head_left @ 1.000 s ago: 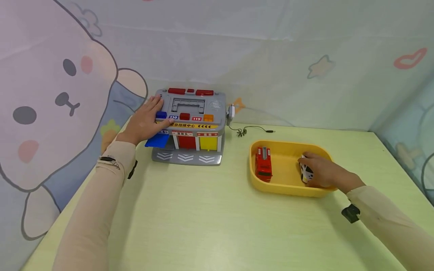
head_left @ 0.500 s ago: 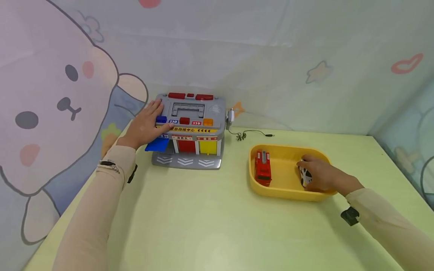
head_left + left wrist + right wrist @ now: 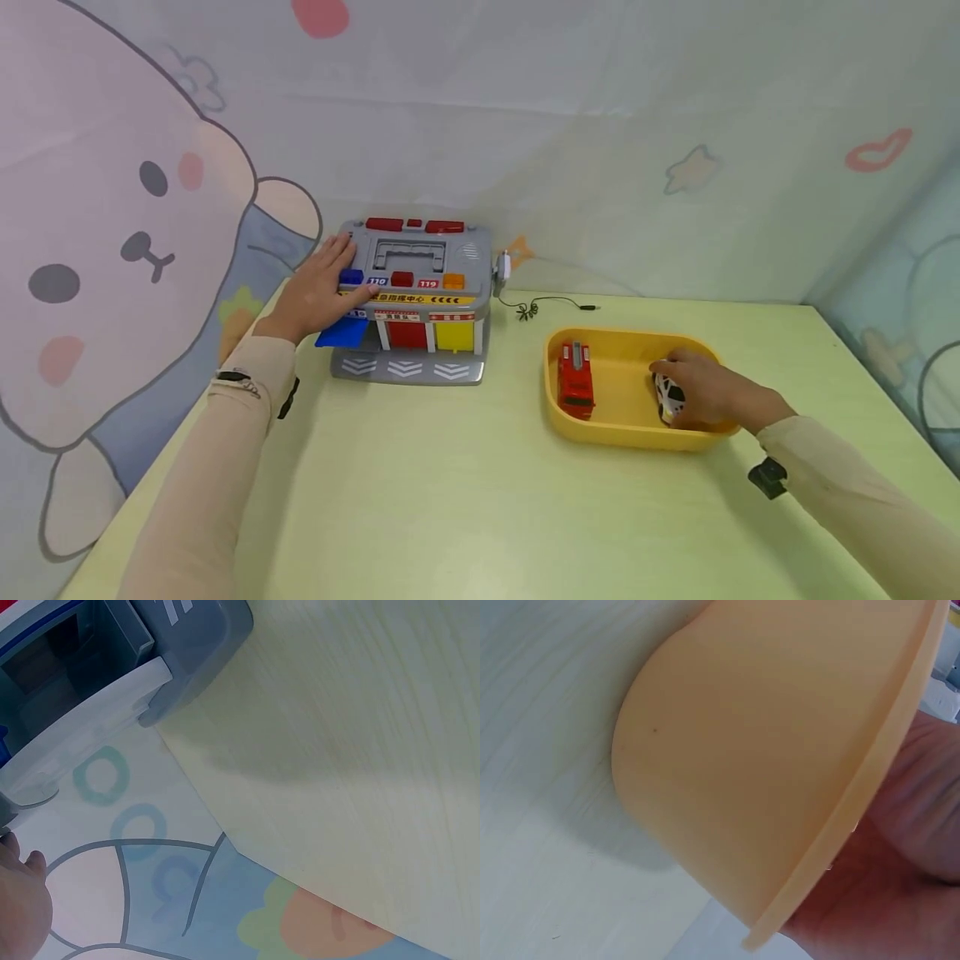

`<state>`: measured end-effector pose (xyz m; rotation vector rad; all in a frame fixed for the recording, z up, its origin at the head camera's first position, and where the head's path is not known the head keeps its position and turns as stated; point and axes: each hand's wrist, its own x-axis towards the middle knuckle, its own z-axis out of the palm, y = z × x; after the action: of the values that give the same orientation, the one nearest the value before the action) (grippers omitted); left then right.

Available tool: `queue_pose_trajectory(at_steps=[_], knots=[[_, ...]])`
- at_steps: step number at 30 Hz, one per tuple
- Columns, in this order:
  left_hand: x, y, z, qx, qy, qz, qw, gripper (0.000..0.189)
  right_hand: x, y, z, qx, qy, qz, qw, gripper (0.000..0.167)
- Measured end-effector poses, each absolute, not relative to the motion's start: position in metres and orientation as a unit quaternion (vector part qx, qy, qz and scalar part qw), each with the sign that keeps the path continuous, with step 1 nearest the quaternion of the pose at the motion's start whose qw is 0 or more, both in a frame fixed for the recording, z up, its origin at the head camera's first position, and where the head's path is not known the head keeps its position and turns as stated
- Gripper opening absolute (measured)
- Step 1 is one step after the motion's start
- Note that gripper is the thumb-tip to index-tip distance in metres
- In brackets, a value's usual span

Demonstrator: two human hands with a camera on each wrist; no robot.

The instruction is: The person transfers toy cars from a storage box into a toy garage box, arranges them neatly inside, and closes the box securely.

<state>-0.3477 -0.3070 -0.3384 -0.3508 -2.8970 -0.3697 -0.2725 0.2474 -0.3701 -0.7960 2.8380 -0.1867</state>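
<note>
White toy car with black markings (image 3: 668, 398): located inside the right-hand part of a yellow plastic tray with rounded corners (image 3: 621, 433). My right hand (image 3: 708, 388) grips this car from its right side, fingers curled over the far end and thumb at the near end. From these views I cannot tell whether the wheels bear on the tray floor. In the right wrist view the tray wall stands between the camera and my fingertips, so the contact is hidden there. At the opposite end of the same tray lies a red toy fire truck (image 3: 576, 385), lengthwise beside the left wall and well apart from the car. My left hand (image 3: 311, 292) holds nothing; it rests with fingers extended on the left edge of a grey plastic toy rescue station (image 3: 470, 265), thumb across the front edge of the roof. Below that thumb, a blue flap (image 3: 342, 333) projects outward from the left bay; the red door (image 3: 407, 335) and yellow door (image 3: 455, 336) beside it are down. A thin black cable (image 3: 551, 299) lies to the right of the station on the pale yellow-green tabletop (image 3: 420, 483). Behind stands a cartoon-printed cloth backdrop (image 3: 562, 167).
</note>
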Motion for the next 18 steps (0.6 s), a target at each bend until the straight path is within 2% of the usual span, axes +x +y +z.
queue_pose_trajectory(at_steps=[5,10,18], knots=[[-0.3461,-0.3065,-0.3378,-0.120,-0.980,-0.127,0.100,0.092,-0.2730,0.2453,-0.3722,-0.275,0.957,-0.056,0.077,0.074],[-0.3454,-0.3054,-0.3373,-0.119,-0.980,-0.127,0.097,0.091,-0.2730,0.2443,-0.3705,-0.259,0.958,-0.072,0.100,0.076],[-0.3458,-0.3060,-0.3383,-0.117,-0.980,-0.128,0.100,0.090,-0.2740,0.2435,-0.3701,-0.278,0.953,-0.066,0.102,0.069]])
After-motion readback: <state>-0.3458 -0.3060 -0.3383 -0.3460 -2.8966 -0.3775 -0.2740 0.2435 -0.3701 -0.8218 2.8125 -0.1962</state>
